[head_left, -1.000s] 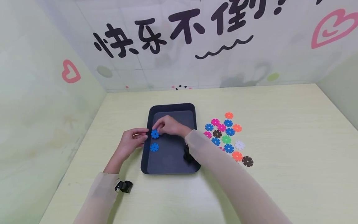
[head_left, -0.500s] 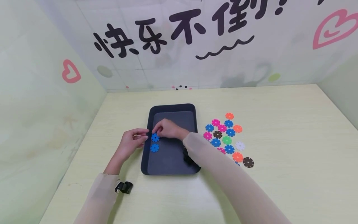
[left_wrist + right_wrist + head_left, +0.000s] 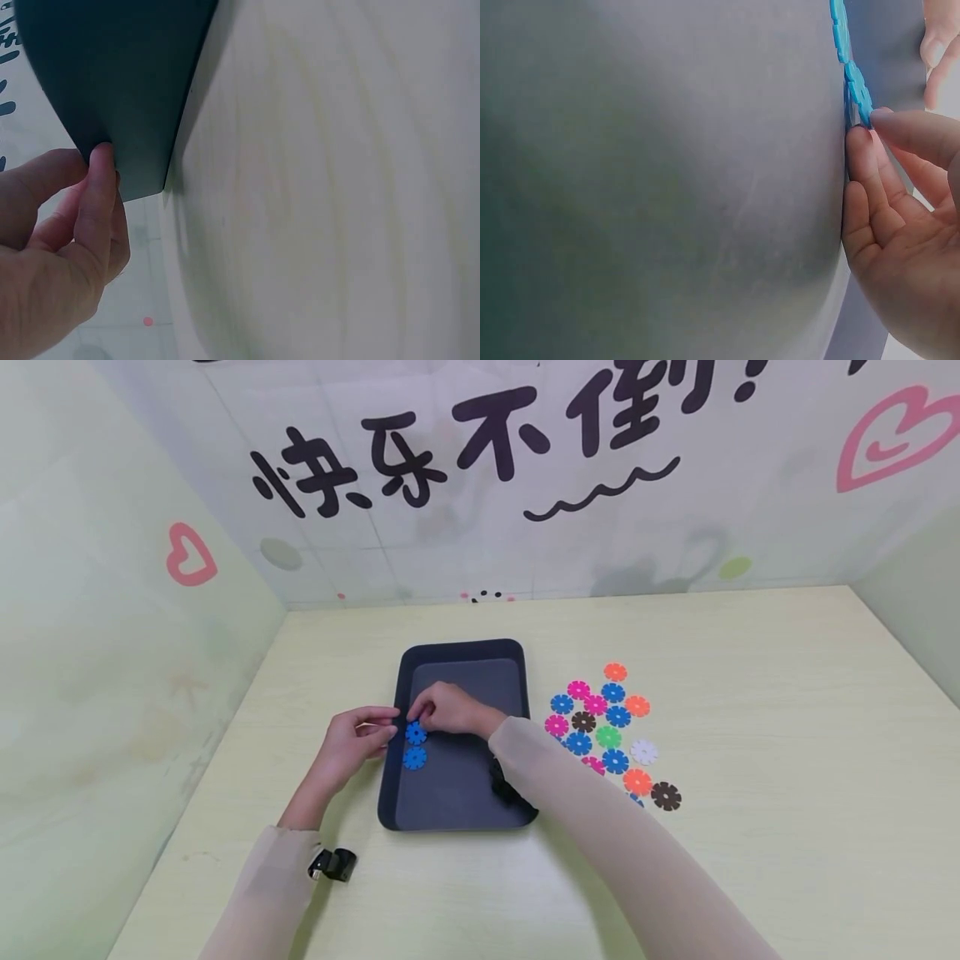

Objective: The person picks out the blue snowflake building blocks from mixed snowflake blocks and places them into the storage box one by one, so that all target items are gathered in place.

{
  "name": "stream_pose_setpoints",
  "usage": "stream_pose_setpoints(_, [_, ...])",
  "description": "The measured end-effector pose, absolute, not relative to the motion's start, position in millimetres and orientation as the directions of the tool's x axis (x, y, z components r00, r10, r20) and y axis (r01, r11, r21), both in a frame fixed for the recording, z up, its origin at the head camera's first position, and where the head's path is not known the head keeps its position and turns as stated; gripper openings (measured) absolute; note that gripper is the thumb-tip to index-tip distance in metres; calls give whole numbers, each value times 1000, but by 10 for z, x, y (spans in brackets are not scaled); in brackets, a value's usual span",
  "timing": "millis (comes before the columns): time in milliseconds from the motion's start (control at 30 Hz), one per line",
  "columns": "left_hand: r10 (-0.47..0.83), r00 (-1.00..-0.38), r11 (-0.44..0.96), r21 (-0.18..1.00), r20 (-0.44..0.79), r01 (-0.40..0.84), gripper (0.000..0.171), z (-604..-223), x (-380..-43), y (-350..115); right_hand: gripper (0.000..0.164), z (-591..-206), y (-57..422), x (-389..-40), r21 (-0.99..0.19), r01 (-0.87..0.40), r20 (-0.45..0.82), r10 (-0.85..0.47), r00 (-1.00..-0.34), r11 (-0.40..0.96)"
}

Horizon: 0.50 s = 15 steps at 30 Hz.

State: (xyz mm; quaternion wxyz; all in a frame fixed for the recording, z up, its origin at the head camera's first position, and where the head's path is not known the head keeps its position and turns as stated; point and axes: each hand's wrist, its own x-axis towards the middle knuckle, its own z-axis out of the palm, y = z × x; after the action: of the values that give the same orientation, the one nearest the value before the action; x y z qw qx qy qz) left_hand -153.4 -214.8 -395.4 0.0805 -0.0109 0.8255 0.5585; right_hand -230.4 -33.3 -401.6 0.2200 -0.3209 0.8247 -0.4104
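Observation:
A dark rectangular tray [image 3: 457, 797] lies on the table. My left hand [image 3: 351, 745] pinches its left rim between thumb and fingers; in the left wrist view the fingertips [image 3: 101, 157] lie against the tray's outer wall. Inside the tray, my right hand [image 3: 450, 708] pinches a blue notched plastic snowflake disc [image 3: 416, 733] near the left wall. A second blue snowflake disc [image 3: 415, 758] lies just in front of it on the tray floor. The right wrist view shows the held disc [image 3: 860, 94] tilted, its far edge meeting the other disc [image 3: 841, 30].
Right of the tray several loose snowflake discs lie in a group: blue, pink, a green one [image 3: 608, 737], a white one [image 3: 643, 752], orange and brown [image 3: 666, 796]. The right sleeve [image 3: 577, 793] hides part of this group. A printed wall [image 3: 450, 552] stands behind the table.
My right hand has moved slightly toward the tray's front, bringing the pinched blue disc from apart to right against the other blue disc. My left hand stays at the rim.

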Motion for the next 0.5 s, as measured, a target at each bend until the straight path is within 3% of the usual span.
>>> stream_pose_setpoints(500, [67,-987,367,924,-143,-108,31,-3954,-1536,-2152,20,-3986,-315,-2296,-854,-300,-97,-698,-710,424])
